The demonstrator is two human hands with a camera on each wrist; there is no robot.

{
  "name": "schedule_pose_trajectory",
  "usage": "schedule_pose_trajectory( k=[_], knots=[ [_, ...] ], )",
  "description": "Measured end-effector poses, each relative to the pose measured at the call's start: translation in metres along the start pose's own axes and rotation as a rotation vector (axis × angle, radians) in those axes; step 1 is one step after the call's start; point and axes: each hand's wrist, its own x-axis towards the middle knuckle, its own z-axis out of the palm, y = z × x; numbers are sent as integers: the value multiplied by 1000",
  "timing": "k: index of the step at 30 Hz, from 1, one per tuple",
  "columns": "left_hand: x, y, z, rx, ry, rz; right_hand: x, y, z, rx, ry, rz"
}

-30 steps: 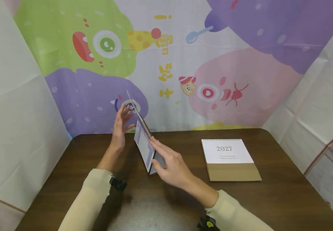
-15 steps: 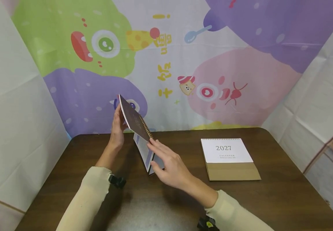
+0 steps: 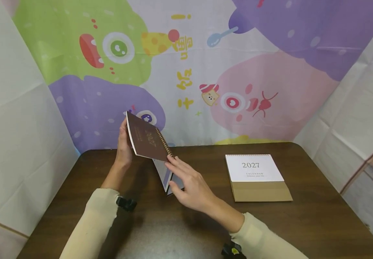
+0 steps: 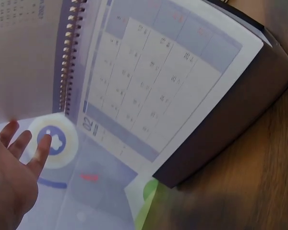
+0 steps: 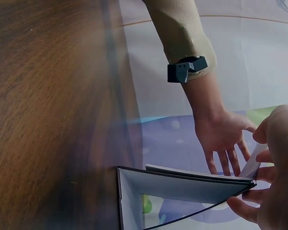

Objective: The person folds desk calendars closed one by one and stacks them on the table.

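A brown desk calendar (image 3: 142,138) with a gold spiral stands tented on the table, left of the middle. Its cover, marked 2027, and the pages under it are lifted out leftward. My left hand (image 3: 123,153) is at their far left edge, fingers spread, palm toward the pages; the head view hides its fingertips. In the left wrist view, a page marked 02 (image 4: 139,81) faces the camera below the spiral. My right hand (image 3: 193,185) rests its fairly straight fingers at the near end of the spiral, thumb beside the grey inner side.
A second desk calendar (image 3: 254,176), white over a tan base and marked 2027, stands on the right of the dark wooden table (image 3: 199,237). A cartoon-printed cloth (image 3: 186,118) hangs behind, with white sheets on both sides. Dark wrist cameras are strapped on.
The left hand has moved left and slightly down. With it the raised cover and pages have swung left, so the brown 2027 face now shows. The right hand has hardly moved.
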Motion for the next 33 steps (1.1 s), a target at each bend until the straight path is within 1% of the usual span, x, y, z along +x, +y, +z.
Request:
schedule_pose_trajectory(
  k=[3,8,12,15,19,22,28,29,31,33],
  knots=[
    [-1,0,-7,-27,20,-15,0,1,0,-12,-9,-15],
    [-5,0,-18,-18,86,-69,-2,4,2,-40,-32,-39],
    [-9,0,-25,-44,101,-96,-2,4,1,-58,-37,-54],
    [-12,0,-31,-58,91,-97,-2,4,0,-67,-47,-57],
    [-17,-1,-36,-28,101,-96,-4,6,-1,-70,-74,-52],
    [-19,-3,-40,5,136,-113,-4,8,-1,-75,-93,-54],
    [-22,-10,-50,38,178,-145,-5,11,-1,-90,-104,-76],
    [-22,-11,-52,36,181,-153,-5,11,-1,-93,-104,-79],
    [-24,-14,-55,63,197,-181,-5,11,-1,-100,-105,-84],
    [-25,-15,-57,90,204,-228,-5,12,-1,-107,-106,-89]
  ],
)
